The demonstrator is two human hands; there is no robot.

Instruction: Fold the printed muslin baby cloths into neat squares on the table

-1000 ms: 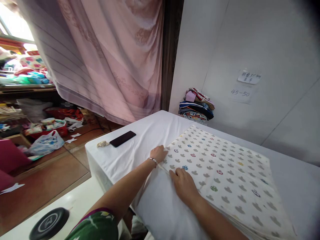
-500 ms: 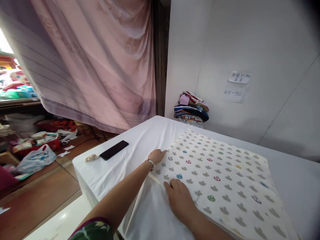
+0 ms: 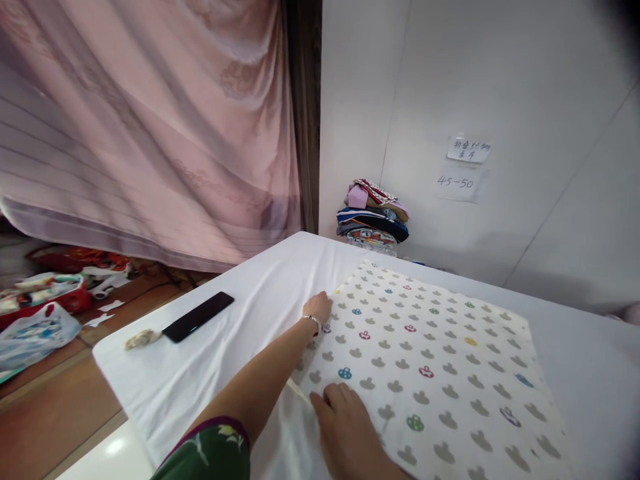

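Observation:
A white cloth [image 3: 450,350] printed with grey mushroom shapes and a few coloured ones lies spread over the table, folded edges toward me. My left hand [image 3: 319,310], with a bracelet on its wrist, is closed at the cloth's left edge, its fingertips partly hidden. Nearer to me, my right hand [image 3: 347,427] has curled fingers at the cloth's near left edge, the thumb beside a narrow pale strip [image 3: 299,391] that runs off between my arms.
On the white-covered table [image 3: 260,287] lie a black phone [image 3: 199,317] and a small beige tuft [image 3: 143,339]. Folded fabrics [image 3: 373,217] are stacked by the wall. A pink curtain [image 3: 200,133] hangs at the left, above bags [image 3: 40,337] on the floor.
My left hand has slid farther away along the cloth's left edge. My right hand stays at the near edge. The view has turned slightly to the right.

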